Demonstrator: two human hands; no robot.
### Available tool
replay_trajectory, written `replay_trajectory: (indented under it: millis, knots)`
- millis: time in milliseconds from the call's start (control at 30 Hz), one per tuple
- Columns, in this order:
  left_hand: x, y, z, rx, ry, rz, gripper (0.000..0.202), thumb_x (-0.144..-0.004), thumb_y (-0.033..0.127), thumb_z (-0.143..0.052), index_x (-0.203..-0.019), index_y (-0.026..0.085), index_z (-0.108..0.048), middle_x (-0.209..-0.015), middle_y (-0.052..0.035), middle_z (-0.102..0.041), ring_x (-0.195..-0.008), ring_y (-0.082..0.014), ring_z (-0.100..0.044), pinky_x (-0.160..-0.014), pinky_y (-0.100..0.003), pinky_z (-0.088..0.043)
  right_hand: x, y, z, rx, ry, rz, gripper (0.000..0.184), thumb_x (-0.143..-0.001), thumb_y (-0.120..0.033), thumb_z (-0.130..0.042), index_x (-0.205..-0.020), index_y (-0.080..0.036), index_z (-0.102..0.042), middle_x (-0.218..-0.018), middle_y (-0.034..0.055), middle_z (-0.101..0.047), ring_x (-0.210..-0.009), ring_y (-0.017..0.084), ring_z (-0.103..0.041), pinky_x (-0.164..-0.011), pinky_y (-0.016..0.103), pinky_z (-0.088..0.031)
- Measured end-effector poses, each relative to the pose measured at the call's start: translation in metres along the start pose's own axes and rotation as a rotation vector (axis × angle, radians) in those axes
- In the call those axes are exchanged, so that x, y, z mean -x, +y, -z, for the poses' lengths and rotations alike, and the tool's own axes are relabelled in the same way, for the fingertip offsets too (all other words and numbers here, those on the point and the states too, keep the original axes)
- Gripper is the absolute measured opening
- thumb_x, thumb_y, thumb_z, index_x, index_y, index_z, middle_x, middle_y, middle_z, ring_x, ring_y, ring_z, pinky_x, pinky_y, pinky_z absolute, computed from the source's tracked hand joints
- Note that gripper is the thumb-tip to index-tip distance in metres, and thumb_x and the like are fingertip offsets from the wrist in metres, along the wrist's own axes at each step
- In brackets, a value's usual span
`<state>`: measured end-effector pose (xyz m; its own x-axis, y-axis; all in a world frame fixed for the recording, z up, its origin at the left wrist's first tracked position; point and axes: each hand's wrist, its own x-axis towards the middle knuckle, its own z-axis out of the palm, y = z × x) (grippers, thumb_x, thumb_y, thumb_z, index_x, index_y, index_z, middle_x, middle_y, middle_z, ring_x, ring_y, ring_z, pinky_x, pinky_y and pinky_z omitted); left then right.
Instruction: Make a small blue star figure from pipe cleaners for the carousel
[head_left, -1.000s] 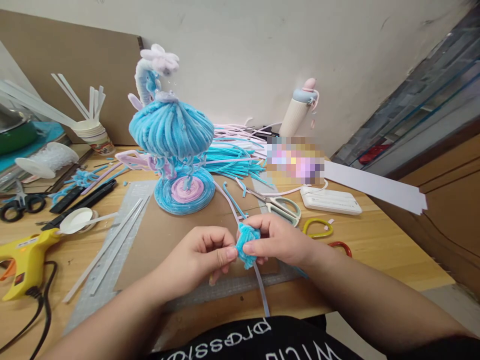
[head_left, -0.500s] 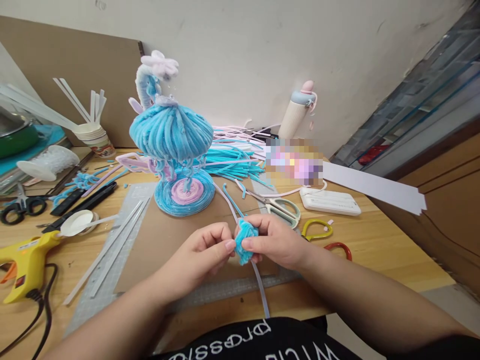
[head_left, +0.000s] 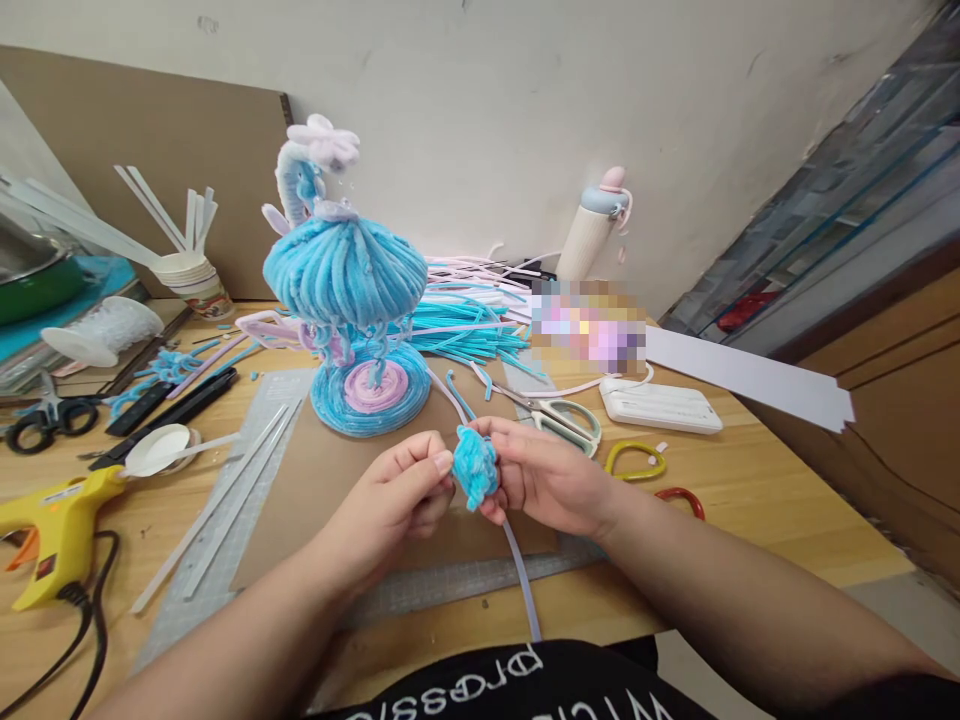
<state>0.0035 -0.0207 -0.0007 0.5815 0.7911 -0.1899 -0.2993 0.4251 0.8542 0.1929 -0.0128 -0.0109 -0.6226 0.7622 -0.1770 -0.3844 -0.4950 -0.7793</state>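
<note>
Both hands meet over a brown cardboard sheet (head_left: 322,480). My left hand (head_left: 390,505) pinches the left side of a small blue fuzzy pipe-cleaner ball (head_left: 475,468). My right hand (head_left: 551,475) wraps its fingers round the ball's right side and back. A pale lilac pipe-cleaner stem (head_left: 521,585) runs from the ball down toward my black shirt, and another end rises behind it. Behind the hands stands a blue and pink pipe-cleaner figure (head_left: 345,290) with a domed top and a round coiled base.
A yellow glue gun (head_left: 52,530) with its black cord lies at the left. White strips (head_left: 225,495), black scissors (head_left: 41,420), a paper cup (head_left: 191,275), a pile of blue and pink pipe cleaners (head_left: 465,320), white-handled scissors (head_left: 559,415), a white box (head_left: 660,403) and a bottle (head_left: 592,225) surround the work spot.
The ball and both hands have shifted slightly up and to the left. My right thumb has come off the ball's front, so more of the blue ball shows.
</note>
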Motion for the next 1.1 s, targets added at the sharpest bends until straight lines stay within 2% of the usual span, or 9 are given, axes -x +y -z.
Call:
replay_trajectory:
  millis: [100,167,300,467,567,733,900,1000,1100]
  knots:
    - [-0.004,0.000,0.003,0.006,0.055,0.010,0.032,-0.089,0.042,-0.052,-0.069,0.017,-0.048,-0.057,0.0067,-0.037,-0.042,-0.0044,-0.020,-0.039,-0.017,-0.014,-0.002,-0.002,0.003,-0.022,0.031,0.017,0.021,-0.082,-0.029,-0.068,-0.094,-0.014,-0.060,-0.076,0.0028,-0.066,-0.059,0.011,-0.065,-0.052,0.019,-0.050]
    - [-0.007,-0.002,0.005,0.000,0.128,-0.022,0.034,-0.089,0.048,-0.048,-0.077,0.017,-0.055,-0.066,0.0022,-0.048,-0.048,-0.0066,-0.034,-0.040,-0.017,-0.022,-0.003,0.000,0.003,-0.006,0.073,0.045,0.021,-0.080,-0.029,-0.070,-0.093,-0.014,-0.061,-0.078,0.0029,-0.067,-0.063,0.012,-0.066,-0.055,0.020,-0.051]
    - [-0.011,-0.005,0.009,-0.046,0.164,-0.082,0.019,-0.083,0.031,-0.064,-0.076,0.013,-0.062,-0.067,-0.0003,-0.054,-0.061,-0.0089,-0.047,-0.057,-0.018,-0.039,-0.004,0.005,-0.001,0.040,0.120,0.077,0.024,-0.073,-0.030,-0.076,-0.089,-0.015,-0.065,-0.079,0.0018,-0.066,-0.072,0.013,-0.065,-0.061,0.022,-0.052]
    - [-0.010,-0.003,0.012,0.143,0.166,0.062,0.017,-0.080,0.029,-0.068,-0.084,0.012,-0.068,-0.079,-0.0050,-0.063,-0.069,-0.0115,-0.055,-0.063,-0.021,-0.044,-0.006,0.006,0.001,0.042,0.136,0.070,0.027,-0.074,-0.036,-0.076,-0.086,-0.013,-0.068,-0.074,0.0020,-0.065,-0.067,0.011,-0.060,-0.063,0.024,-0.049]
    - [-0.009,-0.001,0.011,0.170,0.128,0.148,0.019,-0.077,0.025,-0.071,-0.091,0.013,-0.069,-0.081,-0.0051,-0.065,-0.070,-0.0114,-0.056,-0.063,-0.021,-0.045,-0.008,0.007,0.005,0.051,0.172,0.065,0.028,-0.073,-0.038,-0.076,-0.080,-0.013,-0.066,-0.070,0.0009,-0.064,-0.060,0.009,-0.056,-0.059,0.022,-0.046]
    - [-0.007,0.000,0.006,0.013,0.156,-0.004,0.012,-0.074,0.018,-0.074,-0.084,0.014,-0.070,-0.085,-0.0031,-0.065,-0.075,-0.0115,-0.057,-0.067,-0.021,-0.046,-0.011,0.007,0.008,0.003,0.196,0.095,0.032,-0.073,-0.044,-0.075,-0.078,-0.014,-0.065,-0.066,0.0001,-0.063,-0.056,0.008,-0.054,-0.054,0.021,-0.042]
    - [-0.007,-0.003,0.004,0.056,0.113,0.015,0.017,-0.078,0.021,-0.071,-0.093,0.015,-0.069,-0.096,-0.0070,-0.067,-0.089,-0.0172,-0.060,-0.080,-0.028,-0.049,-0.013,0.007,0.010,0.051,0.238,0.106,0.031,-0.064,-0.036,-0.082,-0.078,-0.013,-0.067,-0.064,-0.0015,-0.062,-0.054,0.006,-0.052,-0.053,0.019,-0.039]
    - [-0.008,-0.005,0.006,0.037,0.136,0.002,0.014,-0.082,0.026,-0.067,-0.087,0.013,-0.069,-0.084,-0.0059,-0.067,-0.080,-0.0141,-0.060,-0.073,-0.023,-0.048,-0.013,0.009,0.010,0.095,0.256,0.092,0.032,-0.065,-0.038,-0.082,-0.074,-0.013,-0.065,-0.063,-0.0018,-0.060,-0.053,0.006,-0.050,-0.052,0.018,-0.036]
    - [-0.009,-0.006,0.009,0.056,0.201,-0.021,0.010,-0.076,0.020,-0.074,-0.078,0.013,-0.068,-0.077,-0.0024,-0.065,-0.071,-0.0100,-0.058,-0.070,-0.020,-0.047,-0.012,0.010,0.009,0.085,0.256,0.123,0.033,-0.070,-0.045,-0.076,-0.081,-0.015,-0.066,-0.069,-0.0011,-0.061,-0.060,0.008,-0.051,-0.055,0.020,-0.037]
